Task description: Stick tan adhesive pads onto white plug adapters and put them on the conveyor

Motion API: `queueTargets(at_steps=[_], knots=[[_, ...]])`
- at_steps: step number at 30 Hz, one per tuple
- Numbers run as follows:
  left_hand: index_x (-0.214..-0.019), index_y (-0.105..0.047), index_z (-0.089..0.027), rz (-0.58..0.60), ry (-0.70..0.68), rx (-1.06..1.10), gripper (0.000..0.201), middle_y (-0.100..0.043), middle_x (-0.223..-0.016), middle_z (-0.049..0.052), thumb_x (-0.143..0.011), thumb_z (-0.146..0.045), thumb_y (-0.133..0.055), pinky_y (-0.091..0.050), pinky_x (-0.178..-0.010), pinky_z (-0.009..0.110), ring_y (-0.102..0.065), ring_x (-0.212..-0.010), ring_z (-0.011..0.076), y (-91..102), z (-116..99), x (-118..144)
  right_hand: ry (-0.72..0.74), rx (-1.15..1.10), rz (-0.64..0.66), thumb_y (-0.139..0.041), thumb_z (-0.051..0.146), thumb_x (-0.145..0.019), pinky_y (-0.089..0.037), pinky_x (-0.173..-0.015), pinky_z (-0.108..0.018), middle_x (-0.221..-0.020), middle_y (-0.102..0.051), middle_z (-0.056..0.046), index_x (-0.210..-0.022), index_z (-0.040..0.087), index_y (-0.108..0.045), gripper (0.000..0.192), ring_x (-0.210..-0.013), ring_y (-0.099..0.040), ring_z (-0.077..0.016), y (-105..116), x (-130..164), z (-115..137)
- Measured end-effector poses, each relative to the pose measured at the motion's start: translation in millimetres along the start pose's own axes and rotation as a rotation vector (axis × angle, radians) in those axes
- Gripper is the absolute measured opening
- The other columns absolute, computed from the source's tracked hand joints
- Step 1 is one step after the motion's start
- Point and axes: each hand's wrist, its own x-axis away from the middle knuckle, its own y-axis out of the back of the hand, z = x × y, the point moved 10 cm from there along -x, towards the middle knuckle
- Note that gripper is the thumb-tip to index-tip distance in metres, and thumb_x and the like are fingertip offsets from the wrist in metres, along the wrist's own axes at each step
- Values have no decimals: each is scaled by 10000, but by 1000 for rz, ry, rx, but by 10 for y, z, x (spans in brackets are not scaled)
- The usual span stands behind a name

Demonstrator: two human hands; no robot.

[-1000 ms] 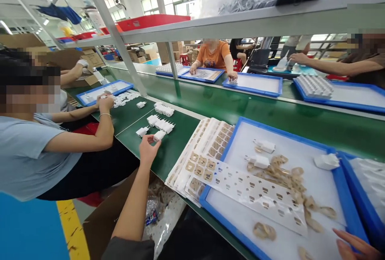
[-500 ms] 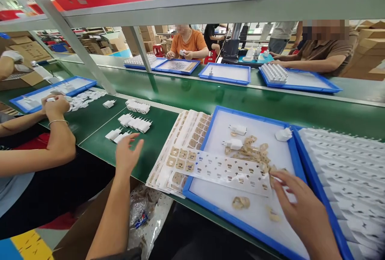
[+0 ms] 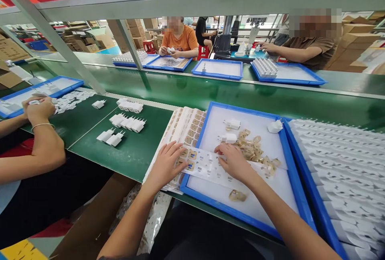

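Observation:
My left hand point(image 3: 165, 168) lies with fingers spread on the left end of a sticker sheet point(image 3: 207, 166), beside its remaining tan stickers. My right hand point(image 3: 234, 162) hovers over the middle of that sheet, fingers bent and apart, with nothing visible between them. The sheet stretches from a stack of similar sheets point(image 3: 192, 125) across a blue-rimmed tray point(image 3: 207, 200). Crumpled tan film pieces point(image 3: 252, 148) lie in the tray behind and right of my right hand. White plug adapters point(image 3: 229, 138) rest near its fingers, and another adapter point(image 3: 274, 126) stands at the tray's far right.
Rows of white plug adapters point(image 3: 128, 123) sit on the green table to the left. A second blue tray point(image 3: 319, 208) full of white pieces adjoins on the right. A co-worker's hands point(image 3: 39, 107) work at far left. A shelf beam point(image 3: 192, 1) crosses above.
My left hand has moved right from beside the adapters onto the sticker sheet. My right hand has moved left from the tan film pieces to the sheet's middle. The view has shifted slightly.

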Motion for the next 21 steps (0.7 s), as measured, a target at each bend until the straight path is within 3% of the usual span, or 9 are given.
queueTargets(at_steps=[5, 11, 21], knots=[[-1329, -579, -246, 54, 3, 5, 494, -649, -1327, 83, -883, -433, -682, -326, -1155, 535, -529, -1313, 305, -168, -125, 20, 29, 56, -30, -561, 23, -857, -392, -884, -446, -1025, -666, -123, -973, 175, -679, 225, -1034, -576, -324, 118, 17, 144], [-1331, -582, -239, 113, 26, -24, 455, -631, -1356, 80, -923, -433, -631, -263, -1183, 570, -497, -1348, 310, -236, -152, 29, 187, 25, -45, -628, 151, -942, -446, -834, -360, -1054, -672, -84, -1160, 221, -683, 236, -982, -601, -247, -89, -250, 643], [-1345, -568, -238, 152, 44, -25, 439, -611, -1385, 71, -945, -415, -596, -239, -1192, 569, -479, -1361, 305, -255, -146, 37, 229, 14, -133, -667, 124, -928, -420, -782, -340, -940, -707, -64, -932, 181, -702, 66, -898, -625, -227, -192, -345, 702]])
